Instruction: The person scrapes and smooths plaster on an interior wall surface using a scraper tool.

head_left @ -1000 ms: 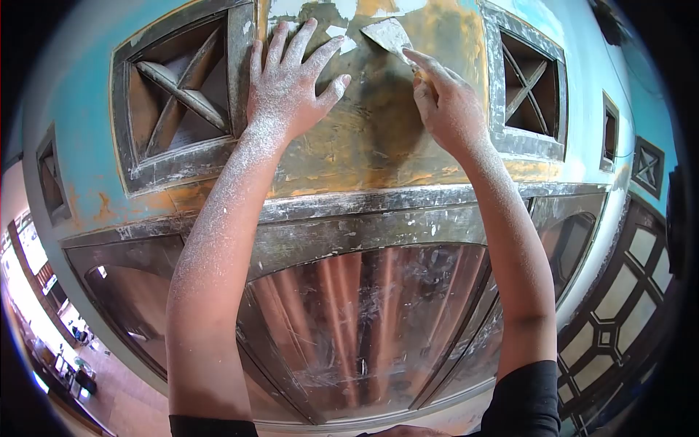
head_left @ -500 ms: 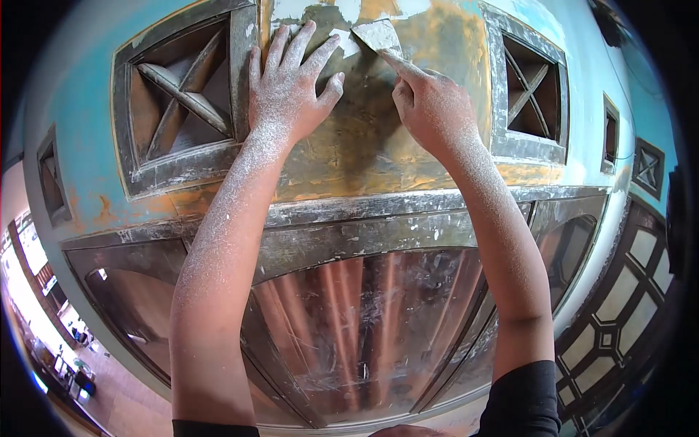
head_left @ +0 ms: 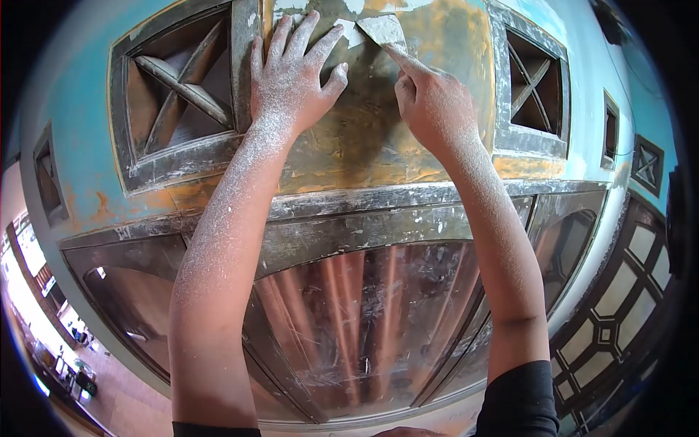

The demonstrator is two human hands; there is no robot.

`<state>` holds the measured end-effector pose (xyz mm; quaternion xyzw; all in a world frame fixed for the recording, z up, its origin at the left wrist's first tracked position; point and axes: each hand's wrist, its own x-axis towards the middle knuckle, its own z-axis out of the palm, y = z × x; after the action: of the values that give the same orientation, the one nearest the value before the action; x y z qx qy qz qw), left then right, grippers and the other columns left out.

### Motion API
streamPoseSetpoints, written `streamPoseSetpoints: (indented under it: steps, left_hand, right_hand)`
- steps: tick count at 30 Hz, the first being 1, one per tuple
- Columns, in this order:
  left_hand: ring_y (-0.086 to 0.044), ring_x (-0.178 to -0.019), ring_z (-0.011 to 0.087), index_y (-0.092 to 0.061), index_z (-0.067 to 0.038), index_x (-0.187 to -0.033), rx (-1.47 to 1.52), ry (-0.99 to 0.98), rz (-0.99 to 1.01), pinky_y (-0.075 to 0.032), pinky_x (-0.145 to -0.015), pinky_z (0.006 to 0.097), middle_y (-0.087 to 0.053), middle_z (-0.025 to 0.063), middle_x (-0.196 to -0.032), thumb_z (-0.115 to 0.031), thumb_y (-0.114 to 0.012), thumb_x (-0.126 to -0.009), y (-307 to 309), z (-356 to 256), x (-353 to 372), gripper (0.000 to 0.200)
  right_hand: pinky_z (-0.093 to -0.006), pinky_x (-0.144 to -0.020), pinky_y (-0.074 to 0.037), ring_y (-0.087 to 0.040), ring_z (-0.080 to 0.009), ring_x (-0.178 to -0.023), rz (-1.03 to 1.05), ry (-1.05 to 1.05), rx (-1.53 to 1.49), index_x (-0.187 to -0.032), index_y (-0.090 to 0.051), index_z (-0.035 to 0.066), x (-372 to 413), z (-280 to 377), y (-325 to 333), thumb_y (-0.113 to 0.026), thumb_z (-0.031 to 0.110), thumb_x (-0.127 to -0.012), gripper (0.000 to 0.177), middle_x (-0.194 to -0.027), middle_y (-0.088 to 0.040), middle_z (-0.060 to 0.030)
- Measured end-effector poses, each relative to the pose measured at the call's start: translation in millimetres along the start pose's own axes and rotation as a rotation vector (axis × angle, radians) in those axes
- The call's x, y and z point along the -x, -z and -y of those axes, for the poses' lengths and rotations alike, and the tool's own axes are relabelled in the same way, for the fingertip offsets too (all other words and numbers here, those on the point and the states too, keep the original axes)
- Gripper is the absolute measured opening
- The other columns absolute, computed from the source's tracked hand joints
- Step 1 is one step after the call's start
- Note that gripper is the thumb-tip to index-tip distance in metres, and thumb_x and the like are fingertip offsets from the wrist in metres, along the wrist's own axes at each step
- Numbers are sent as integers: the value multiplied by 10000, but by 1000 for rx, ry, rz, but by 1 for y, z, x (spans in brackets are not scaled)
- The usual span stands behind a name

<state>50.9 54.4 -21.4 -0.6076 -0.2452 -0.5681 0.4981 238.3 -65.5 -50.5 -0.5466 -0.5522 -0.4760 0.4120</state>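
Note:
Both my hands are raised to a scraped wall panel point(head_left: 364, 153) with brown and ochre patches, and white dust coats them and my forearms. My left hand point(head_left: 293, 80) lies open against the panel with its fingers spread. In my right hand point(head_left: 440, 105) is a putty knife point(head_left: 383, 30), my index finger stretched along it and its broad blade against the wall. The handle is hidden inside my fist. Close to the blade's left corner is a white patch of remaining paint point(head_left: 352, 33), beside my left fingertips.
Wooden vents with crossed bars flank the panel, one at left point(head_left: 182, 91) and one at right point(head_left: 535, 84). Below runs a worn wooden beam point(head_left: 364, 200) above a glazed frame with a curtain point(head_left: 364, 313). A dark panelled door point(head_left: 619, 313) stands at right.
The putty knife and my right hand have shifted very slightly right and down in view. My left hand stays spread on the panel. The whole view has moved a little.

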Motion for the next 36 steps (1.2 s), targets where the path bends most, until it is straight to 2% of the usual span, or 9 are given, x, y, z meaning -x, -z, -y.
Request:
streamPoseSetpoints:
  steps: [7, 10, 15, 16, 20, 22, 25, 31, 36]
  left_hand:
    - [-293, -1541, 288, -462, -365, -1549, 17, -4, -18, -184, -1249, 591, -364, 19, -1657, -479, -573, -981, -1, 1, 0, 590]
    - [-298, -1539, 291, -471, -362, -1543, 11, -1, -13, -183, -1250, 590, -372, 26, -1653, -468, -573, -982, 1, 1, 0, 580]
    - [-298, -1539, 297, -482, -361, -1537, 33, -2, -21, -178, -1255, 582, -375, 34, -1650, -459, -572, -985, 1, 2, 0, 568]
    - [-296, -1540, 300, -488, -360, -1534, 39, -3, -20, -176, -1257, 578, -374, 36, -1651, -457, -574, -986, 0, 2, 0, 564]
    - [-293, -1542, 305, -502, -361, -1525, 39, -15, -26, -174, -1259, 573, -376, 37, -1650, -456, -577, -987, 1, 2, 1, 551]
    - [-295, -1542, 308, -512, -362, -1517, 31, -14, -17, -172, -1260, 567, -378, 38, -1649, -456, -579, -988, 1, 1, 1, 541]
    - [-301, -1539, 306, -516, -365, -1512, 27, -12, -15, -172, -1259, 565, -382, 38, -1647, -457, -581, -987, 0, 2, 1, 537]
    - [-309, -1535, 299, -536, -352, -1496, 49, -9, -26, -180, -1256, 558, -395, 38, -1639, -455, -595, -975, 0, 2, 2, 534]
    - [-315, -1531, 301, -540, -347, -1493, 43, -14, -28, -190, -1252, 563, -403, 42, -1633, -450, -603, -973, 1, 1, 2, 534]
  right_hand:
    - [-511, -792, -603, -743, -359, -881, 38, -74, -17, -1474, -547, 312, 1, 5, 0, -509, 262, -1012, 466, -918, -738, -168]
    - [-512, -824, -595, -733, -360, -944, 30, -92, -85, -1467, -548, 340, 8, -15, -4, -504, 276, -1022, 452, -980, -735, -179]
    - [-481, -855, -568, -697, -384, -970, -18, 14, -175, -1424, -599, 331, 11, -59, 6, -498, 190, -1044, 418, -1060, -680, -183]
    - [-472, -840, -561, -690, -388, -937, -11, 24, -199, -1409, -615, 324, 11, -63, 8, -510, 153, -1042, 418, -1017, -661, -171]
    - [-461, -831, -565, -695, -370, -940, 0, 127, -337, -1411, -608, 322, 10, -71, 12, -523, 163, -1043, 410, -1030, -666, -150]
    - [-464, -840, -566, -698, -353, -955, 69, 126, -182, -1417, -599, 314, 11, -69, 21, -522, 167, -1046, 406, -1065, -678, -120]
    - [-472, -853, -567, -700, -335, -970, 70, 162, -155, -1425, -589, 309, 4, -86, 11, -506, 188, -1053, 400, -1077, -679, -90]
    - [-492, -874, -571, -701, -328, -1024, 76, 203, 111, -1414, -606, 305, -19, -92, 27, -520, 233, -1034, 396, -1061, -666, -103]
    - [-506, -875, -568, -692, -357, -1041, -44, 145, 52, -1305, -645, 237, -19, -72, 19, -537, 251, -1028, 298, -1118, -641, -125]
